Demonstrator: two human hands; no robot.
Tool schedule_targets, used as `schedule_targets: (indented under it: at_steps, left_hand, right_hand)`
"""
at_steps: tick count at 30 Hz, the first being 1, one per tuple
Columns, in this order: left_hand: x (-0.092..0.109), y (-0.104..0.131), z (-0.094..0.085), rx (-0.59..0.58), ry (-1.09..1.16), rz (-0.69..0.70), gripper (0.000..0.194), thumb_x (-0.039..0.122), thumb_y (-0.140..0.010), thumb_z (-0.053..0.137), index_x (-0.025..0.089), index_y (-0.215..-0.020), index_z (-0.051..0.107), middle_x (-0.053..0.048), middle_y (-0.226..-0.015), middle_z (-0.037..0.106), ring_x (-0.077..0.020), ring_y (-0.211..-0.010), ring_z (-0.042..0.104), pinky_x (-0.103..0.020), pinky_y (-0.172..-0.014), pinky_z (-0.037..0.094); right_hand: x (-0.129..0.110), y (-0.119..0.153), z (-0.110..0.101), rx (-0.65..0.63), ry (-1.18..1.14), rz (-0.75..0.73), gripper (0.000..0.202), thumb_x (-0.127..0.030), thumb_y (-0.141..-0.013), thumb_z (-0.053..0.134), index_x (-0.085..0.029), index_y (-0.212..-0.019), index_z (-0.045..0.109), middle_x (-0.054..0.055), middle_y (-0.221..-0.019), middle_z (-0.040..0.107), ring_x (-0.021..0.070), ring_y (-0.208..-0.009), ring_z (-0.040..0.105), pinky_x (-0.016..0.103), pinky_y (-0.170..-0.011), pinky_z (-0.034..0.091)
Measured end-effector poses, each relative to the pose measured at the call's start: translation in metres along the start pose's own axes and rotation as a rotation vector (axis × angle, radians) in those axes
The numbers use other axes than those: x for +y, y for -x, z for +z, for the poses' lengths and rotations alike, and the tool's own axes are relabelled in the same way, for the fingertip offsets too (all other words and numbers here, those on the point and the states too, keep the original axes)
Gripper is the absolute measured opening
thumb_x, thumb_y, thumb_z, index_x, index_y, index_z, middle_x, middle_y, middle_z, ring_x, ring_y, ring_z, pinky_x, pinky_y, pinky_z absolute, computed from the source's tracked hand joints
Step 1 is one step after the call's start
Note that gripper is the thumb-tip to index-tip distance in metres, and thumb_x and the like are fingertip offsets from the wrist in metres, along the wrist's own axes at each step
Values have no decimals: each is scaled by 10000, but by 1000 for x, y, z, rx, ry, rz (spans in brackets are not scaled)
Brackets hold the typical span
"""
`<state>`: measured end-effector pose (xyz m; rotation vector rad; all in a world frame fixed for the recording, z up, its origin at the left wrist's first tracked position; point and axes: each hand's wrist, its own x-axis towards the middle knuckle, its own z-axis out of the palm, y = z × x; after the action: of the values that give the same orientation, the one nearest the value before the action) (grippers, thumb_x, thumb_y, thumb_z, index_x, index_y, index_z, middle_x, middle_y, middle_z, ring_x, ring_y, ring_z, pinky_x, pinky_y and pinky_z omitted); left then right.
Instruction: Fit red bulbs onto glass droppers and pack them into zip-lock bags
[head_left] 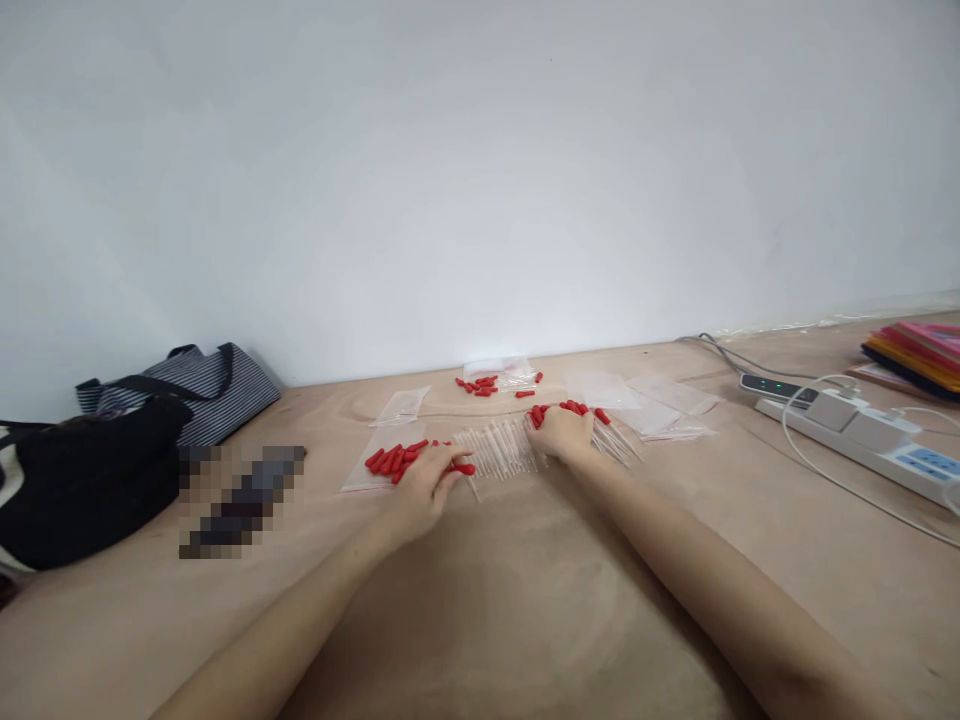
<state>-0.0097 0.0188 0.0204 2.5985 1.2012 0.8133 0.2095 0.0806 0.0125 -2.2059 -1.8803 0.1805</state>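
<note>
My left hand is closed, with thumb and fingers pinched round a red rubber bulb. Beside it, a pile of similar red bulbs lies on a clear plastic bag. Between my hands, many thin, clear dropper tubes lie side by side in a row. My right hand is curled down at the right end of that row, its fingertips mostly hidden. Just behind and beside it are more red bulbs, with thin tubes fanning out towards the right.
Loose red bulbs lie near the wall by another bag. Flat clear bags are at right. Further right are a power strip with cables and stacked coloured folders. A striped bag, black cloth item and blurred-out object sit left.
</note>
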Motion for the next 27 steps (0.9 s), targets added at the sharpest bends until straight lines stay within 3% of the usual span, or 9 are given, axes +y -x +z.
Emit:
schedule_targets:
  at_steps: [3, 8, 12, 17, 22, 27]
  left_hand:
    - [18, 16, 11, -13, 118, -4, 280, 135, -856, 329, 202, -1076, 488, -39, -881, 529, -148, -809, 514, -286, -761, 408]
    - [34, 29, 27, -3, 306, -163, 87, 182, -801, 452, 184, -880, 488, -12, -794, 542, -141, -762, 527, -271, -711, 433]
    - [39, 33, 33, -66, 249, -193, 34, 151, -740, 489, 181, -758, 483, 0, -720, 532, -136, -673, 514, -269, -637, 432]
    - [41, 35, 32, -65, 175, -142, 132, 123, -731, 477, 181, -824, 551, -23, -774, 559, -151, -720, 531, -287, -674, 433]
    - [39, 32, 36, -39, 165, -209, 149, 210, -789, 460, 181, -802, 606, -25, -760, 542, -144, -686, 529, -270, -628, 422]
    - [42, 27, 43, -9, 333, -327, 134, 272, -805, 449, 177, -836, 538, 7, -685, 547, -126, -596, 509, -227, -525, 402]
  right_hand:
    - [11, 14, -7, 54, -32, -116, 259, -344, -752, 433, -158, -683, 600, 93, -765, 642, 224, -802, 562, 346, -749, 286]
    - [44, 54, -1, 252, -195, -555, 162, -214, -815, 376, -160, -759, 518, 72, -825, 598, 172, -755, 528, 292, -691, 327]
    - [62, 79, 14, 219, -310, -739, 143, -177, -856, 345, -176, -836, 487, 37, -777, 591, 141, -693, 516, 311, -754, 344]
    - [64, 86, 21, 179, -342, -816, 291, -157, -861, 340, -186, -1101, 503, 56, -810, 604, 156, -757, 529, 343, -791, 331]
    - [57, 91, 17, 150, -410, -828, 250, -220, -863, 382, -208, -994, 595, 50, -816, 613, 146, -755, 520, 333, -769, 320]
    - [51, 99, 15, 147, -488, -833, 228, -238, -871, 384, -208, -932, 602, 29, -759, 632, 113, -643, 522, 323, -753, 295]
